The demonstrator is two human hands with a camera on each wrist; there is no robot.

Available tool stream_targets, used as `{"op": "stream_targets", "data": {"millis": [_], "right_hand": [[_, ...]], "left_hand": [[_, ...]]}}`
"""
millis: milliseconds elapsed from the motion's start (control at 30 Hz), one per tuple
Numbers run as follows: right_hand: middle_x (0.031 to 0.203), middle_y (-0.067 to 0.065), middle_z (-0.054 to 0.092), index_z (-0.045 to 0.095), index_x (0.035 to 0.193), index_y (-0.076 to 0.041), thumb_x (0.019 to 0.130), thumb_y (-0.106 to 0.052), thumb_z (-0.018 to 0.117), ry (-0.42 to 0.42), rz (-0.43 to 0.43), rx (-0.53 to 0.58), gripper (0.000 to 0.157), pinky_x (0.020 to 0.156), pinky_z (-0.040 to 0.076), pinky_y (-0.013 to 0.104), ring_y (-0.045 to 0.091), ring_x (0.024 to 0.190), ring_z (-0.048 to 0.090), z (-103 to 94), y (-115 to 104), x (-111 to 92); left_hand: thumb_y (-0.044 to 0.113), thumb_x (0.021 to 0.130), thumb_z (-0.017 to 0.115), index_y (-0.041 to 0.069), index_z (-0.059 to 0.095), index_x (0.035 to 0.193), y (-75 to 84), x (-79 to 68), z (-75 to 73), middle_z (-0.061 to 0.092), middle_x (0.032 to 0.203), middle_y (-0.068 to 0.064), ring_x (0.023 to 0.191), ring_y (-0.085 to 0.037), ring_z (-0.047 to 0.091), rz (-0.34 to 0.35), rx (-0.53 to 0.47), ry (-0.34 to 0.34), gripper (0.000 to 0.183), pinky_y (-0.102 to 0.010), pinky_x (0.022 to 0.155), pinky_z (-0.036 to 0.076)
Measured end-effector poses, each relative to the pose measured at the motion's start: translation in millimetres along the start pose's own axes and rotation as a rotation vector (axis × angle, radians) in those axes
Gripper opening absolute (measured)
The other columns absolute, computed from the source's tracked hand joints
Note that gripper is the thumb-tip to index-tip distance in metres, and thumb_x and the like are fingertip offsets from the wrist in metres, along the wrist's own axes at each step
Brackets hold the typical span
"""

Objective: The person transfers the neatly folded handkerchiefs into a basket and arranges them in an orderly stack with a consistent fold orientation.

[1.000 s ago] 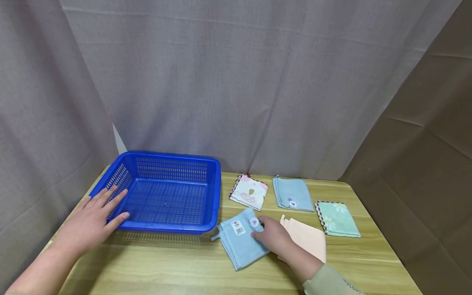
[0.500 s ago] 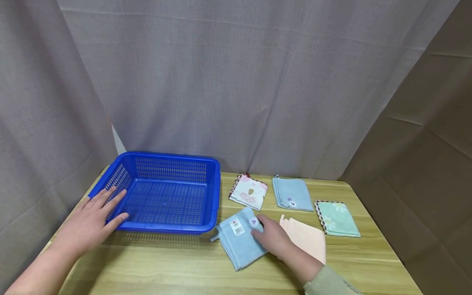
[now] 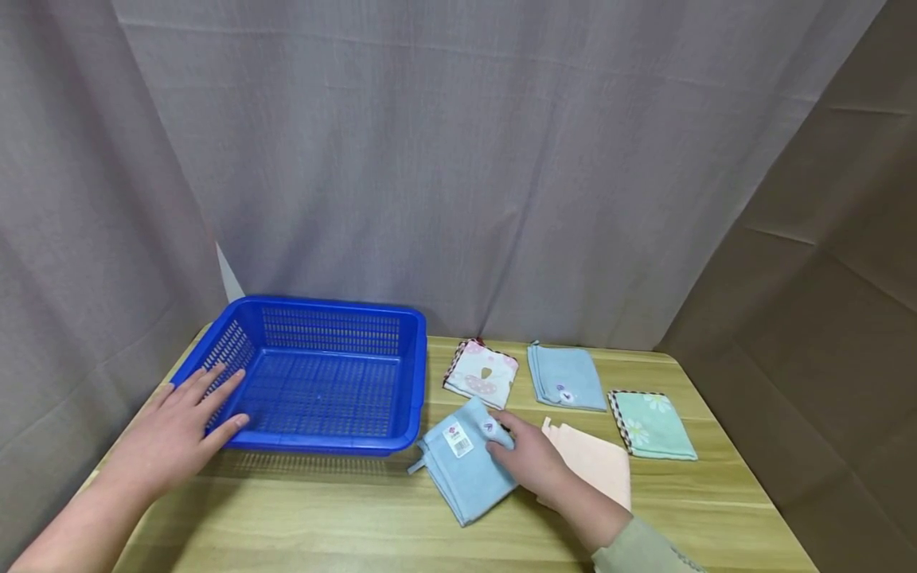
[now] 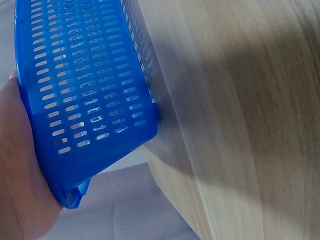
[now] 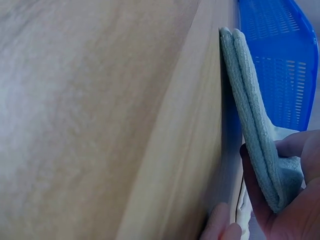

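A folded light-blue hand towel (image 3: 469,481) with a white barcode label and a hanging loop is in the middle of the head view. My right hand (image 3: 530,454) pinches its right edge, thumb on top and fingers underneath. In the right wrist view the towel (image 5: 247,100) shows as two thick layers, tilted over the table. At the left, my left hand (image 3: 175,430) rests with spread fingers on the near-left corner of a blue plastic basket (image 3: 315,440). The left wrist view shows that hand (image 4: 20,175) against the rim of the slotted basket wall (image 4: 100,155).
Right of the basket lie more folded towels: a white-and-pink one (image 3: 490,370), another blue one (image 3: 569,378), a green one with daisies (image 3: 659,430) and a peach one (image 3: 595,465) partly behind the right arm. Grey curtain (image 3: 458,159) hangs behind the wooden table (image 3: 322,517).
The right hand has shifted slightly up and left, and the towel's pinched edge has risen and bent a little. The left hand stays on the basket.
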State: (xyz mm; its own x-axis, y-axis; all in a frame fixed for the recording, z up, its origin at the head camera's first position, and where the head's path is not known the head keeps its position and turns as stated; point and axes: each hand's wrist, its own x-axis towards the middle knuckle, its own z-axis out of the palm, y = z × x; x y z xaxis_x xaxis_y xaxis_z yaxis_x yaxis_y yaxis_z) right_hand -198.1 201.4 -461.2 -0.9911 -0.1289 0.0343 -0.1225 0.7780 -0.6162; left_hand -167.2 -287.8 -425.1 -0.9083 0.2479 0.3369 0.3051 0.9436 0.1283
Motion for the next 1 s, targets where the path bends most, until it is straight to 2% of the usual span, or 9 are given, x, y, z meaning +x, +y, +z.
{"op": "stream_targets", "data": {"millis": [300,467,633,900,1000], "right_hand": [[0.128,0.01,0.065,0.064,0.132,-0.023,0.089,-0.017,0.074,-0.004,0.001,0.042,0.044,0.09,0.051,0.049,0.027,0.111,0.062,-0.8,1.4,-0.4],[0.128,0.011,0.065,0.065,0.132,-0.02,0.088,-0.017,0.075,0.001,0.006,0.063,0.044,0.093,0.05,0.05,0.028,0.113,0.061,-3.3,1.2,-0.3],[0.127,0.008,0.066,0.065,0.131,-0.021,0.088,-0.016,0.075,-0.001,0.04,0.118,0.045,0.094,0.05,0.047,0.024,0.111,0.061,-4.6,1.9,0.3],[0.124,0.01,0.067,0.066,0.132,-0.019,0.088,-0.015,0.075,-0.005,0.066,0.189,0.045,0.085,0.053,0.04,0.022,0.102,0.062,-11.6,-3.2,0.5],[0.125,0.009,0.066,0.066,0.132,-0.02,0.088,-0.015,0.075,-0.004,0.069,0.196,0.045,0.086,0.052,0.04,0.021,0.103,0.061,-14.0,-4.3,1.0]], "left_hand": [[0.053,0.099,0.051,0.018,0.036,0.155,-0.2,-0.3,-0.5,0.038,0.151,-0.024,0.136,-0.049,0.035,-0.004,0.006,-0.006,0.068,-0.061,0.118,0.005],[0.053,0.099,0.051,0.018,0.036,0.155,0.2,0.2,-0.3,0.038,0.151,-0.024,0.137,-0.049,0.034,-0.006,0.006,-0.006,0.067,-0.061,0.117,0.005],[0.053,0.099,0.052,0.018,0.036,0.155,0.3,0.1,-0.5,0.039,0.151,-0.024,0.137,-0.048,0.035,-0.004,0.005,-0.003,0.067,-0.062,0.117,0.006],[0.053,0.099,0.052,0.018,0.037,0.154,-0.3,0.3,0.0,0.039,0.151,-0.024,0.136,-0.048,0.035,-0.001,0.001,0.003,0.067,-0.061,0.118,0.005],[0.053,0.099,0.052,0.017,0.038,0.154,-0.8,0.8,0.6,0.039,0.151,-0.023,0.136,-0.048,0.035,0.0,0.002,0.003,0.067,-0.06,0.118,0.004]]}}
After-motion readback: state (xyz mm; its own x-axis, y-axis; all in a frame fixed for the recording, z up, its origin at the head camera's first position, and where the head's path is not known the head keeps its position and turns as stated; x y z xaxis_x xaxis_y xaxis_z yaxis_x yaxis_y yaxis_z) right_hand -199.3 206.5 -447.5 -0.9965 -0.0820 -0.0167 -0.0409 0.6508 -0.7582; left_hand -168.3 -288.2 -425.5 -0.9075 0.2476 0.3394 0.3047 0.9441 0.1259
